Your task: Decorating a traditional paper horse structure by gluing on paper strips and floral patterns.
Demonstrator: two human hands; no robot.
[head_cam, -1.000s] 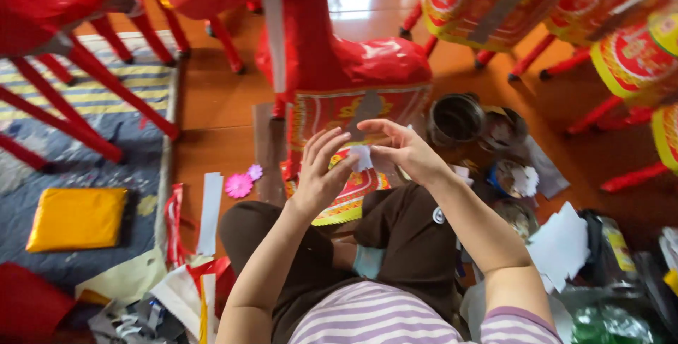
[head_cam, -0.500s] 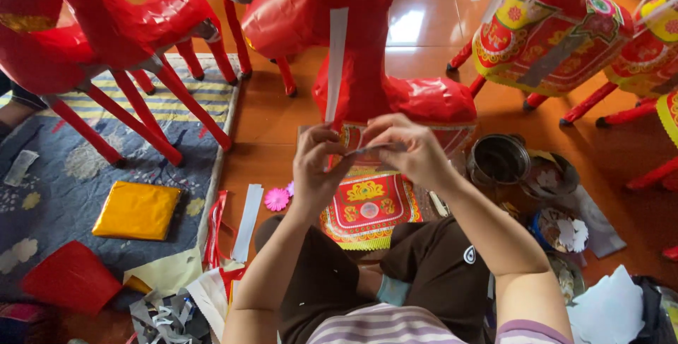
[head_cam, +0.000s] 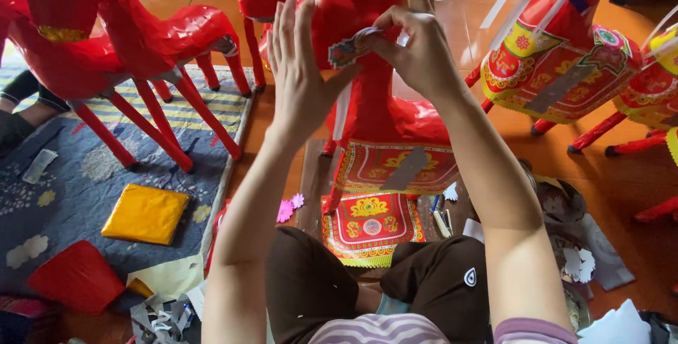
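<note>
Red glossy paper is covering the horse figure [head_cam: 374,68] standing upright in front of you, its long body running away from you and its thin legs coming down to the floor. Your right hand [head_cam: 417,51] is pinching a small printed paper cut-out [head_cam: 351,47] between thumb and fingers, holding it against the horse's upper body with its long side lying roughly level. Your left hand [head_cam: 300,79] is lifting beside the cut-out, just left of it, palm flat and fingers spread open, gripping nothing.

Below the horse, a red and gold patterned cloth piece [head_cam: 371,225] is lying flat on the polished orange-brown wooden floor [head_cam: 282,146], just in front of your knees in dark trousers. Left of the horse, more red paper horses [head_cam: 141,40] are standing on stick legs over a blue flowered mat [head_cam: 78,181], where a folded yellow sheet [head_cam: 145,213] and a red sheet [head_cam: 78,277] are resting. Right of the horse, another horse dressed in bright patterned trim [head_cam: 565,61] is standing, with a white strip hanging from it. Small pink paper flowers [head_cam: 288,208] are lying near the patterned cloth piece.
</note>
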